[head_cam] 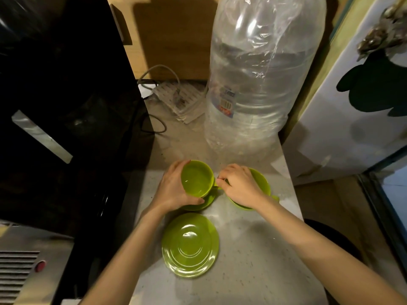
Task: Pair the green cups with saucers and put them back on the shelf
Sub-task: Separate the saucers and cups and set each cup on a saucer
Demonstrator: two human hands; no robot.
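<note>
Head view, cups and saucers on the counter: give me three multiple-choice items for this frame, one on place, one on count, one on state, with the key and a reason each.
1. Where does the bare saucer lie?
A. nearest the camera, in front of both cups
B. behind the big plastic bottle
C. on the black appliance

2. How many green cups are in view?
A. one
B. two
C. four

3. What is the left hand doing?
A. resting flat on the counter
B. wrapped around the side of the left cup
C. holding the bare saucer

Key:
1 A, the saucer sits alone on the counter, closer than the cups.
2 B, the left cup stands on a saucer and the right cup is partly under the right hand.
3 B, its fingers curl against the cup's wall.
</note>
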